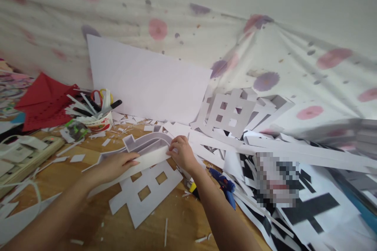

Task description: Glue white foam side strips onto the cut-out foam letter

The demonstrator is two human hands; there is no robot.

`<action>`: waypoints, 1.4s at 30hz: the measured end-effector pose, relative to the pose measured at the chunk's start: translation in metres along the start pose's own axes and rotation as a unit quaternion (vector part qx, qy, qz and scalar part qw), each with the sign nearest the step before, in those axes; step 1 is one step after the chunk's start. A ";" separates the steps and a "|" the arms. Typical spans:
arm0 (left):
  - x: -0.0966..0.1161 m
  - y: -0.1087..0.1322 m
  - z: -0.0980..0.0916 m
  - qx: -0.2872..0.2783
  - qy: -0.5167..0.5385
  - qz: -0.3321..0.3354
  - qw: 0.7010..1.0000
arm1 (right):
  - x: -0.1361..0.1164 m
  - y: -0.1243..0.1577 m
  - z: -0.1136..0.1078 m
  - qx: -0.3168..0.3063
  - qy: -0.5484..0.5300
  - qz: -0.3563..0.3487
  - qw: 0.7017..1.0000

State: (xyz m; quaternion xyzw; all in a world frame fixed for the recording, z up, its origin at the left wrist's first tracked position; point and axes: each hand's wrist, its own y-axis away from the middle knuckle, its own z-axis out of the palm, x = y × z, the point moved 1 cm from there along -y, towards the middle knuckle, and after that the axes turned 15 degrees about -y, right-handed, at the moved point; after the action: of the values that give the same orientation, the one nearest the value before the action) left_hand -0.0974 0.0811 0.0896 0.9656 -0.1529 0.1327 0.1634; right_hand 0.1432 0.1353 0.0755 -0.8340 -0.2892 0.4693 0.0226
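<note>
My left hand (119, 164) pinches a long white strip (153, 158), with the thumb on top of it. Farther along the same strip, the bent fingers of my right hand (183, 152) close on its end, beside a curved white wall (151, 137). This wall belongs to a raised, character-shaped white piece that stands on edge behind the strip; part of it is hidden by my hands. Below the strip lies a flat white cut-out (150, 196) with square openings. To the right of my right wrist are a blue glue gun (222, 181) and a yellow-and-black cutter (193, 188).
A bowl (101, 122) holds strips and scissors near red material (47, 100). A power strip (32, 160) sits at left. Behind, a white board (147, 80) leans near raised white shapes (232, 111). Printed sheets (315, 208) cover the right; scraps litter the wooden table (141, 239).
</note>
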 end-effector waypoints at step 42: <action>0.024 -0.004 0.046 0.027 -0.154 -0.163 0.974 | 0.027 -0.040 0.021 -0.193 0.151 -0.065 0.967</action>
State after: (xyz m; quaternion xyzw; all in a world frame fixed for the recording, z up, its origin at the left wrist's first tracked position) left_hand -0.0645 0.0624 0.0539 0.9904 -0.0132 -0.0423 0.1313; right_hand 0.1186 0.1777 0.0553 -0.8633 -0.4209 0.2709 -0.0647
